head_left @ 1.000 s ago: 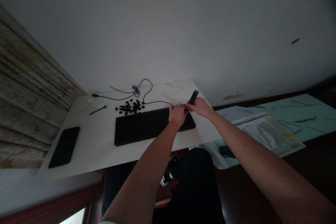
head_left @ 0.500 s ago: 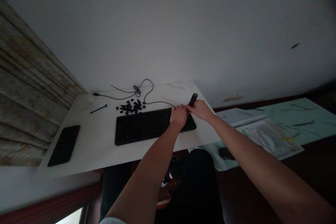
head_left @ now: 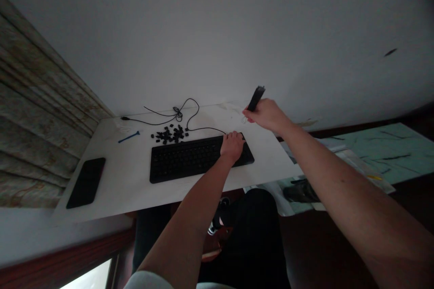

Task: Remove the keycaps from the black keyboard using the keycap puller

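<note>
1. the black keyboard (head_left: 185, 159) lies on the white table (head_left: 122, 201), in the centre of the frame and a little below its middle.
2. the person's left hand (head_left: 232, 146) rests on the right part of the keyboard, near its far edge; its fingers lie bent over the surface, slightly spread.
3. the right hand (head_left: 265, 115), right of centre, hangs above the table, pinching a dark brush-like tool (head_left: 256, 98) between thumb and fingers; the ragged end points up. something thin and pale shows below the fingertips, too faint to tell.
4. a heap of small black pieces (head_left: 168, 134) lies just beyond the keyboard, left of centre, with a few scattered around it.
5. a black cable (head_left: 197, 109) runs from near the left hand to a tied bundle above the heap, then leftward.
6. a slim blue tool (head_left: 129, 137) lies left of the heap.
7. a black phone-like slab (head_left: 86, 183) lies at lower left, beside the patterned curtain (head_left: 37, 117).
8. at right, a green marbled surface (head_left: 395, 149) stands beyond the right forearm.
</note>
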